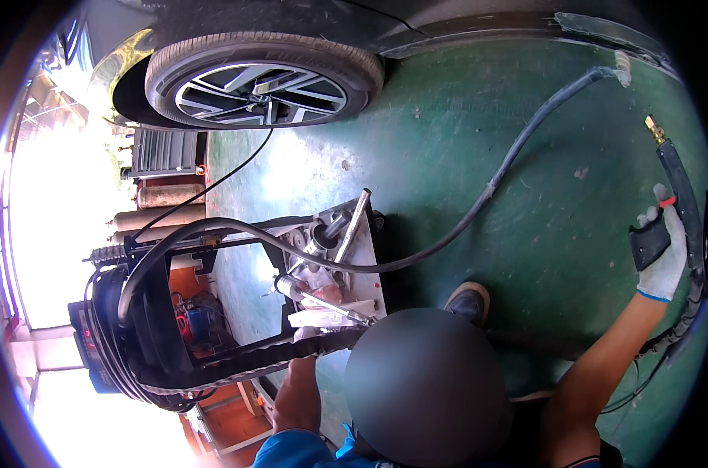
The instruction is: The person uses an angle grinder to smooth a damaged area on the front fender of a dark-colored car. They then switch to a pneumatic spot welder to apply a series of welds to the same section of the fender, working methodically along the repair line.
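My right hand (664, 261), in a white knit glove, is wrapped round the black grip of a welding gun (677, 175). A red trigger shows at the fingers, and the brass tip (655, 129) points up toward the car sill. From the gun, a thick black-sleeved cable (685, 312) bends down along the right rim. My left arm (298, 398) reaches to the cart, where only a little of the left hand (305, 334) shows beside a black-sleeved cable (253, 365). Its fingers are hidden. Metal pulling tools (354, 226) and a white packet (330, 314) lie on the cart's tray (367, 269).
A dark car with a wheel (264, 82) stands across the top. Its sill (611, 35) meets the clamped end (621, 69) of a grey cable (486, 195) that arches over the green floor (447, 125). Gas cylinders (159, 218) stand left. A blurred patch covers the lower middle.
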{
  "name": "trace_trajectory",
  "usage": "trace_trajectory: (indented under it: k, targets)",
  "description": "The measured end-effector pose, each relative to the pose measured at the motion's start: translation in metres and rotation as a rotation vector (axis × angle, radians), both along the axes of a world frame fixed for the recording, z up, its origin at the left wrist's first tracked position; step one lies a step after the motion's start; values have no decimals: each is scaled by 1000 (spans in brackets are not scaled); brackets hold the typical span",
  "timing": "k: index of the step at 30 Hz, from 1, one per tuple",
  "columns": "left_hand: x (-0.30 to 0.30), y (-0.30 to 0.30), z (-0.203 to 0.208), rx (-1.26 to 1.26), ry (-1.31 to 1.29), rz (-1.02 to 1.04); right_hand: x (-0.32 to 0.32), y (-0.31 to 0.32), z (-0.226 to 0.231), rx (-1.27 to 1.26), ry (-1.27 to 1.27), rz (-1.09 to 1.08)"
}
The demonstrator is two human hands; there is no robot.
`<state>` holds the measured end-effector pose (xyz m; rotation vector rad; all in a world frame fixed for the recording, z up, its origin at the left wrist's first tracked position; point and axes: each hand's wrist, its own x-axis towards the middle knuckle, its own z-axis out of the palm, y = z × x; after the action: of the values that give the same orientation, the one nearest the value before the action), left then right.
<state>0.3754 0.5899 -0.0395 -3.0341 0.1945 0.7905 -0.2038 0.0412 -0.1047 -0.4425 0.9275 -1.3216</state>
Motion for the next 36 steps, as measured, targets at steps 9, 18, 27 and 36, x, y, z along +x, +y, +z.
trace_trajectory:
  k: [9, 18, 27, 36]
  targets:
    - [-34, -35, -12, -1041, 154, 1034, 8, 1, -8, 20, -10, 8]
    - [-62, -66, 18, -1299, 186, 1208, 6, -3, 0, 35, -56, 18]
    - [-210, -37, 122, -883, 55, 726, 65, 6, 17, 126, -207, 143]
    - [-270, -49, 145, -232, 320, 21, 32, 5, 22, 116, -218, 34]
